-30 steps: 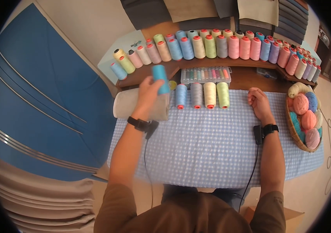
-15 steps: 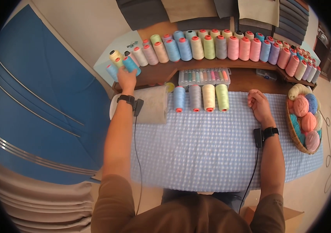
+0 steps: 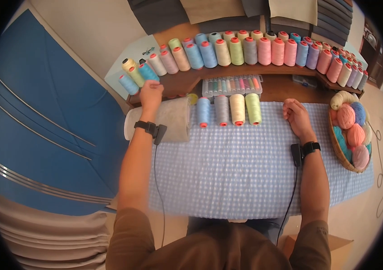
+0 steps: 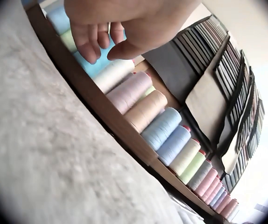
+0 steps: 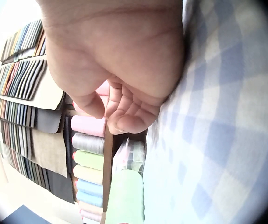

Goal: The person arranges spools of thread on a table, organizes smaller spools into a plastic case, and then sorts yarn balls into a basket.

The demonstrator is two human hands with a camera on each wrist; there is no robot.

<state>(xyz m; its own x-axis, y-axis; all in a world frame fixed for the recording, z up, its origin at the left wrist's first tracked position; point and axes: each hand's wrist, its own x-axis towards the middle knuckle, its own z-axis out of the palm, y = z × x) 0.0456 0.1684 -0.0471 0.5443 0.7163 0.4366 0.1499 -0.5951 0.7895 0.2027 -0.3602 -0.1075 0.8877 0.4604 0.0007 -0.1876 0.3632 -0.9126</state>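
Observation:
My left hand is just in front of the teal thread cone, which stands on the left end of the wooden shelf. In the left wrist view, its loosely bent fingers and thumb hang apart over the teal cone, with nothing between them. Light blue and green cones stand just left of it. On the checked cloth lies my right hand, fingers loosely curled and holding nothing. Between the hands are a blue, a grey, a cream and a green cone.
Rows of thread cones fill the curved shelf. A clear case of small spools sits under it. Rolled beige fabric lies below my left hand. A basket of yarn balls is at the right. Cables trail from both wrists.
My left hand carried the teal cone leftward to the shelf's left end, let it go there, and has drawn back slightly. The right hand has stayed in place.

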